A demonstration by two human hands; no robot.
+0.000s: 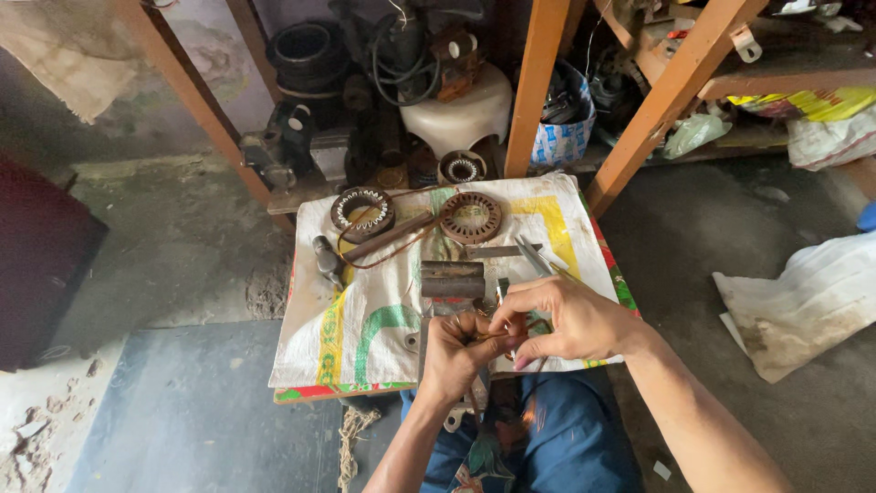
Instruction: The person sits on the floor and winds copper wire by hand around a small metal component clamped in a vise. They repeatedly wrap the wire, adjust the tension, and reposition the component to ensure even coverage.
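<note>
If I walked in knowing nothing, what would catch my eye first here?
Probably the two hands, left and right, meeting over a bit of copper wire at the near edge of a woven sack. Behind them on the sack lie two slotted metal rings, and farther back, cluttered wooden shelves.

A woven plastic sack (365, 310) lies matt under rusty, dull metal stator rings (471, 217) beside rough wooden posts (534, 82).

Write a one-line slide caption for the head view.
Left hand and right hand pinch thin copper wire over a woven sack, two ring-shaped stator cores beyond.
</note>
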